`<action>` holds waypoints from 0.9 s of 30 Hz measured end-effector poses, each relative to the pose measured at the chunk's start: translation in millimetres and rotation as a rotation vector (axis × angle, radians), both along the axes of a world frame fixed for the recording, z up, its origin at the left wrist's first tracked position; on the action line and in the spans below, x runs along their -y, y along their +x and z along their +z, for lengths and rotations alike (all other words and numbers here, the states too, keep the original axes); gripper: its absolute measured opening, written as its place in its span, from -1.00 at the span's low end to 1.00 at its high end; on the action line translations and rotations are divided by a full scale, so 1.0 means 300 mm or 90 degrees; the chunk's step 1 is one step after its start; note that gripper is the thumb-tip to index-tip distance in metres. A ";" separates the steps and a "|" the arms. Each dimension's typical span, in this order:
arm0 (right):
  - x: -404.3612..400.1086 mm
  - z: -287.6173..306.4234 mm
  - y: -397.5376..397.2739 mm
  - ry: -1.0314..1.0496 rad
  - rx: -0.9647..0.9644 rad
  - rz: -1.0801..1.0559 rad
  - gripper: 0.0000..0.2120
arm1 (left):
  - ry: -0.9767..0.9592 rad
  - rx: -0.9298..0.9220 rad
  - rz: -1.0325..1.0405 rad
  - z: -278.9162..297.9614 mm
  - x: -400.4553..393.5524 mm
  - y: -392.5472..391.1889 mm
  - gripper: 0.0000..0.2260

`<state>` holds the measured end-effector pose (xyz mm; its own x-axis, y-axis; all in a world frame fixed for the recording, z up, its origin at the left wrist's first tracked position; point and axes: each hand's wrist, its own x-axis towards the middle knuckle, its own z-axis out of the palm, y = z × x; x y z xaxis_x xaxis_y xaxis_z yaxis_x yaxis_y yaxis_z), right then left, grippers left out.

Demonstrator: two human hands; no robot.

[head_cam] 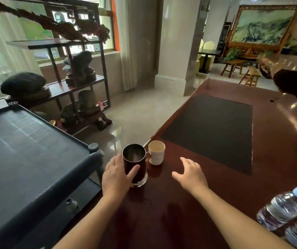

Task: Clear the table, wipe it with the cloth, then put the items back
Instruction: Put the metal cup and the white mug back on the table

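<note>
Down by the table's [216, 203] near left edge, the left hand [116, 177] wraps around a dark mug [134, 163], thumb across its front and fingers behind. A white cup [156, 152] stands just beside the mug on its far right, touching or nearly so. The right hand [190, 174] hovers over the wood, fingers spread and holding nothing. A dark mat [214, 130] lies farther back. Two water bottles [282, 209] stand at the near right corner.
</note>
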<state>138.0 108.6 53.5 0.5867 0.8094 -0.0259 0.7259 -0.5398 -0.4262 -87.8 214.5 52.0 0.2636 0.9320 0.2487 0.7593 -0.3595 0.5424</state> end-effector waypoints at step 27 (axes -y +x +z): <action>-0.559 -0.437 0.137 0.267 -0.503 -0.023 0.02 | -0.268 0.510 -0.138 -0.355 -0.277 0.151 -0.12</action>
